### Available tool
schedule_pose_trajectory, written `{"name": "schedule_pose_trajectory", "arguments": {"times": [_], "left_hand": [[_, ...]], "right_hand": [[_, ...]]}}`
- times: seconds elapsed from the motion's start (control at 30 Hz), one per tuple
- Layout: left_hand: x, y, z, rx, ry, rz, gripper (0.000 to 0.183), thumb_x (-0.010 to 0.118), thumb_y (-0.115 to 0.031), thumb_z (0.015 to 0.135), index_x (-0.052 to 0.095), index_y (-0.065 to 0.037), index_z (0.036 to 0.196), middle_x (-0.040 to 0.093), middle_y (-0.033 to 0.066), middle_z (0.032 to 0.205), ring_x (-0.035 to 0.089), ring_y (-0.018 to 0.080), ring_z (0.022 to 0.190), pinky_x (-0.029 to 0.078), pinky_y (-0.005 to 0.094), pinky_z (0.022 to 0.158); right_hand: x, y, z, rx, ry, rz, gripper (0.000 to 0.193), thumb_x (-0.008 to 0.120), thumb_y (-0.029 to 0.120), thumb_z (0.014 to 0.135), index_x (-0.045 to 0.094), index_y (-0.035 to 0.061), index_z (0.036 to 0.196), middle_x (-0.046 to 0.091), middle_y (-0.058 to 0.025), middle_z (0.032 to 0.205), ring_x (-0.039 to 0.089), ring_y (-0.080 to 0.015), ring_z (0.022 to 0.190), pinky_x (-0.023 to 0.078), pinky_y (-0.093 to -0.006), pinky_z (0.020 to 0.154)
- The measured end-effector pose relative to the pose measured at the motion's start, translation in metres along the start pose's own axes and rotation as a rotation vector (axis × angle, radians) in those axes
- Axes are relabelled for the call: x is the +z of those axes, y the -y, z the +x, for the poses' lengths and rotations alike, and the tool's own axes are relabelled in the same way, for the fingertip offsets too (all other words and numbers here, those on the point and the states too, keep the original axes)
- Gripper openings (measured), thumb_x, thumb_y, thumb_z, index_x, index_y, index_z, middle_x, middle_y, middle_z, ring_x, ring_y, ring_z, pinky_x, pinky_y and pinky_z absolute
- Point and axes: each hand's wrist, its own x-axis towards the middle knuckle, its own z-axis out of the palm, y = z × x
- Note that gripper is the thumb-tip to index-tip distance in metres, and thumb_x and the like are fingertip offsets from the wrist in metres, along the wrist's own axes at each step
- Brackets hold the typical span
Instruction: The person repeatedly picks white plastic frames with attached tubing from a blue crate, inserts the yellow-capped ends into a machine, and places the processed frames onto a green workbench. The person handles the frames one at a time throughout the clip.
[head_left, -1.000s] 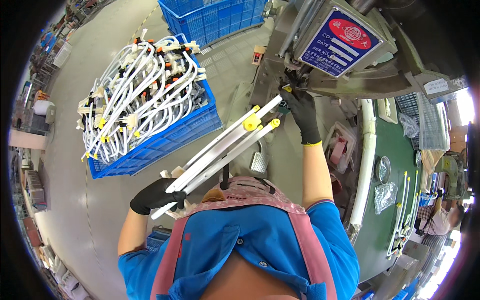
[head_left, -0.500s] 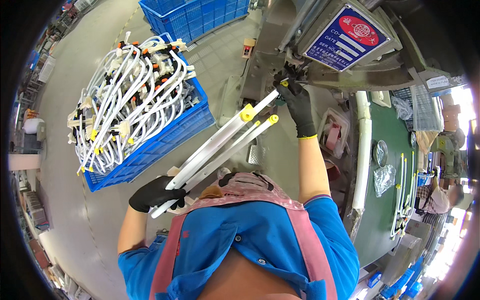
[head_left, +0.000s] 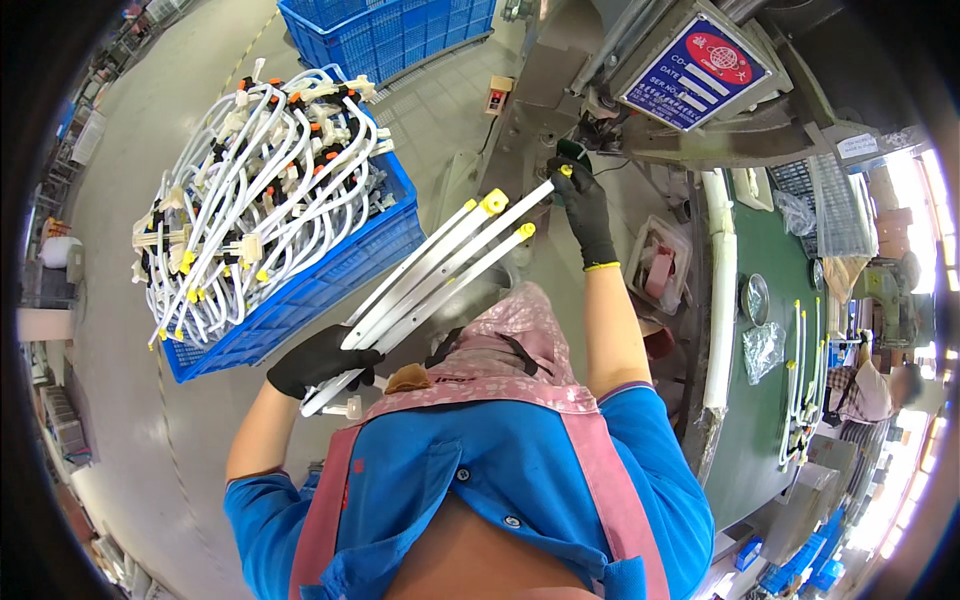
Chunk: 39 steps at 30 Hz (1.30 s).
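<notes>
In my black-gloved left hand (head_left: 315, 362) are the lower ends of several white tubes (head_left: 430, 285) with yellow end fittings. They fan out up and to the right across the front of my apron. My black-gloved right hand (head_left: 585, 208) is closed on the yellow-tipped upper end of one tube, just below the tooling of a large grey machine (head_left: 530, 135). A small dark green piece shows by the right fingertips; I cannot make out what it is. The other tubes' yellow ends point up freely between my hands.
At left stands a blue crate (head_left: 300, 295) heaped with bent white tubes. Another blue crate (head_left: 390, 40) is farther back. A green table (head_left: 740, 430) on the right carries more tubes, a round dish (head_left: 756, 299) and clear plastic. A person (head_left: 868, 390) sits beyond it.
The tubes in my left hand have spread farther apart, and one more yellow end shows on the left. My right hand keeps its grip on the tube end and has shifted slightly left.
</notes>
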Motion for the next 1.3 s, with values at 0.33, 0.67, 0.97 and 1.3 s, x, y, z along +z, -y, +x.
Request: {"name": "schedule_pose_trajectory", "arguments": {"times": [0.33,0.67,0.97,1.3], "left_hand": [[-0.01,0.012,0.01,-0.001,0.098,-0.119,0.026,0.068,-0.015,0.085,0.06,0.002,0.103,0.068,0.0108,0.076,0.064,0.0158,0.062,0.052,0.0274,0.052],[-0.012,0.02,0.012,-0.025,0.047,-0.027,0.024,0.068,-0.016,0.084,0.062,0.002,0.099,0.069,0.01,0.076,0.063,0.015,0.057,0.052,0.0284,0.05],[-0.013,-0.006,-0.004,0.047,-0.095,-0.073,0.038,0.066,-0.023,0.085,0.061,0.005,0.111,0.069,0.0144,0.092,0.066,0.0174,0.07,0.052,0.0288,0.059],[0.007,-0.05,0.014,0.195,-0.161,-0.079,0.041,0.066,-0.03,0.085,0.057,-0.001,0.113,0.067,0.008,0.081,0.058,0.0102,0.059,0.048,0.0251,0.056]], "right_hand": [[0.003,-0.01,-0.067,0.214,0.105,0.153,0.033,0.056,0.023,0.095,0.059,-0.0015,0.118,0.064,-0.0048,0.098,0.058,-0.0108,0.084,0.047,-0.0244,0.077],[0.024,-0.001,-0.069,0.146,0.041,-0.007,0.027,0.066,0.015,0.089,0.065,-0.0006,0.111,0.063,0.0008,0.088,0.055,-0.0076,0.077,0.046,-0.0223,0.071],[0.029,0.05,-0.046,0.071,-0.082,-0.047,0.028,0.067,0.019,0.087,0.066,-0.0016,0.107,0.065,-0.0032,0.08,0.056,-0.0082,0.073,0.046,-0.0255,0.067],[0.009,0.057,-0.018,-0.028,-0.4,-0.371,0.032,0.066,0.031,0.083,0.067,0.0034,0.1,0.067,-0.0142,0.078,0.063,-0.0239,0.07,0.048,-0.0358,0.066]]}}
